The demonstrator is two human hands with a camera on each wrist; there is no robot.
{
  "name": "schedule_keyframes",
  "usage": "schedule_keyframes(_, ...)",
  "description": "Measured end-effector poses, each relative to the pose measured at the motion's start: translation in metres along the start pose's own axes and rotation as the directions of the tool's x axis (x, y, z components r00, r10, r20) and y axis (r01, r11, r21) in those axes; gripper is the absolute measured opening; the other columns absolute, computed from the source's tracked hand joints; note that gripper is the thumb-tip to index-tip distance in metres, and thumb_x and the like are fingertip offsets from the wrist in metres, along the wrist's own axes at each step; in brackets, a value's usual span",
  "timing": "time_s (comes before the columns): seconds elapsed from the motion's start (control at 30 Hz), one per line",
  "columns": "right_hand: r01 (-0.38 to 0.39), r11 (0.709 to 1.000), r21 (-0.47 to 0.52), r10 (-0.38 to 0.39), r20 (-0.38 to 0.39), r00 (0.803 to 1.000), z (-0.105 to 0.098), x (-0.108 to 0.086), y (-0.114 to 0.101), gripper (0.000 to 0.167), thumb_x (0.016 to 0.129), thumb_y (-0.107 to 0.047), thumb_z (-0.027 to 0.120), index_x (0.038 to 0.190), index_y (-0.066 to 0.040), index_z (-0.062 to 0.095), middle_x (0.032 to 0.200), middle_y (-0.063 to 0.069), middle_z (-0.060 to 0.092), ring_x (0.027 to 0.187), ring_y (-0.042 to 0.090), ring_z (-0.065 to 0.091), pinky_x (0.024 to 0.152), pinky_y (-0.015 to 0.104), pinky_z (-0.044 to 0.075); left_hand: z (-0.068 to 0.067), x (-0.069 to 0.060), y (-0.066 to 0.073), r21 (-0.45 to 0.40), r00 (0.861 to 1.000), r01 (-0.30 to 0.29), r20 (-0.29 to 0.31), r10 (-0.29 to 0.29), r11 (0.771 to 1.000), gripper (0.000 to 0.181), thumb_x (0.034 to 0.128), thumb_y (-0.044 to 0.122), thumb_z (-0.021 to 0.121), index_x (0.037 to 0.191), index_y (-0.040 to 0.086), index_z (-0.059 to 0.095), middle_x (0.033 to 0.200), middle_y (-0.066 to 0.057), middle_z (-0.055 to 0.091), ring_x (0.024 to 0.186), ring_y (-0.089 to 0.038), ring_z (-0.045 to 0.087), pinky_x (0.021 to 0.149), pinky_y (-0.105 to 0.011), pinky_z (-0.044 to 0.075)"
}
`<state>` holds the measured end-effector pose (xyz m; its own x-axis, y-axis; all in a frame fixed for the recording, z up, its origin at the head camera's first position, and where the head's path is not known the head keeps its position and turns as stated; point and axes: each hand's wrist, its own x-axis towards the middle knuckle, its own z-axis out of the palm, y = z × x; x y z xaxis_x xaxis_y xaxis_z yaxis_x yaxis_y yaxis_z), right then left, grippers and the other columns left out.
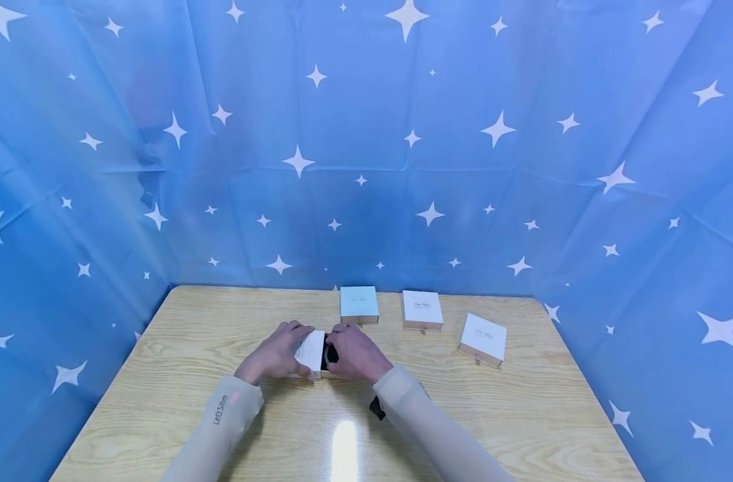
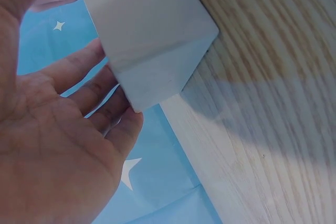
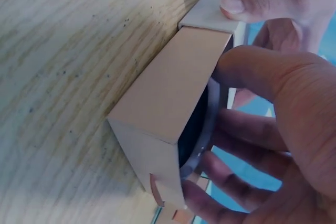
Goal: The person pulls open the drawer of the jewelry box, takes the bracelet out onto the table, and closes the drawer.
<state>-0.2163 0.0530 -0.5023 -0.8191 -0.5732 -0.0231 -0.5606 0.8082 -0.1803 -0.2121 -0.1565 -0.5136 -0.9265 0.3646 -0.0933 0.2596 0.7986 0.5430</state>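
Box (image 1: 311, 349) held by left grip (image 1: 280, 351), right grip (image 1: 359, 353) curled round grey ring (image 3: 211, 104).
Likely light, stiff; hold the box's edges.

In the head view, the right hand (image 1: 359, 353) hides one end of the held box (image 1: 309, 349); the dark curved piece (image 3: 211, 108) inside is mostly covered, perhaps a ring. From that box, lettering is too small to read on the light blue box (image 1: 359, 302) at 1 o'clock, the middle white box (image 1: 422, 306) at 2 and the rightmost white box (image 1: 484, 335) at 3. The right wrist view's edge crops the left hand (image 1: 280, 351) at 2 o'clock.
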Motion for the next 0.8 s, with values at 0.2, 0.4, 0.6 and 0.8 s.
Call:
schedule_keyframes(0.2,-0.011,0.998,0.059,0.013,-0.034,0.999,0.001,-0.002,0.002,0.047,0.084,-0.035,0.081,0.125,-0.014,0.073,0.131,0.004,0.067,0.121,0.026,0.057,0.097,0.035,0.055,0.0,0.0,0.0,0.011,1.0,0.003,0.005,-0.003,1.0,0.1,0.0648,0.032,0.098,0.15,0.01,0.051,0.142,-0.01,0.055,0.135,-0.032,0.048,0.109,-0.052,0.047)
schedule_keyframes(0.4,-0.013,0.996,0.092,0.021,-0.082,0.996,0.002,-0.005,0.003,0.048,0.082,-0.035,0.08,0.125,-0.013,0.071,0.13,0.004,0.066,0.12,0.026,0.057,0.094,0.034,0.056,0.001,0.0,0.0,0.02,1.0,0.004,0.007,-0.004,1.0,0.1,0.0654,0.034,0.097,0.15,0.011,0.051,0.143,-0.01,0.054,0.136,-0.032,0.048,0.111,-0.052,0.046)
schedule_keyframes(0.6,0.024,0.979,0.202,0.005,-0.143,0.99,0.005,-0.007,0.01,0.042,0.083,-0.032,0.079,0.12,-0.014,0.072,0.119,0.0,0.067,0.112,0.022,0.059,0.089,0.032,0.055,0.001,0.0,0.0,0.017,1.0,-0.005,0.003,0.005,1.0,0.099,0.0655,0.034,0.097,0.15,0.011,0.051,0.143,-0.01,0.054,0.136,-0.032,0.047,0.112,-0.052,0.045)
schedule_keyframes(0.8,0.053,0.923,0.38,0.012,-0.168,0.986,0.005,-0.009,0.021,0.037,0.087,-0.033,0.079,0.12,-0.017,0.071,0.114,-0.004,0.066,0.1,0.013,0.061,0.084,0.028,0.055,-0.001,0.0,-0.001,0.016,1.0,-0.005,0.002,0.005,1.0,0.1,0.064,0.033,0.098,0.15,0.01,0.052,0.14,-0.01,0.056,0.133,-0.032,0.048,0.111,-0.053,0.046)
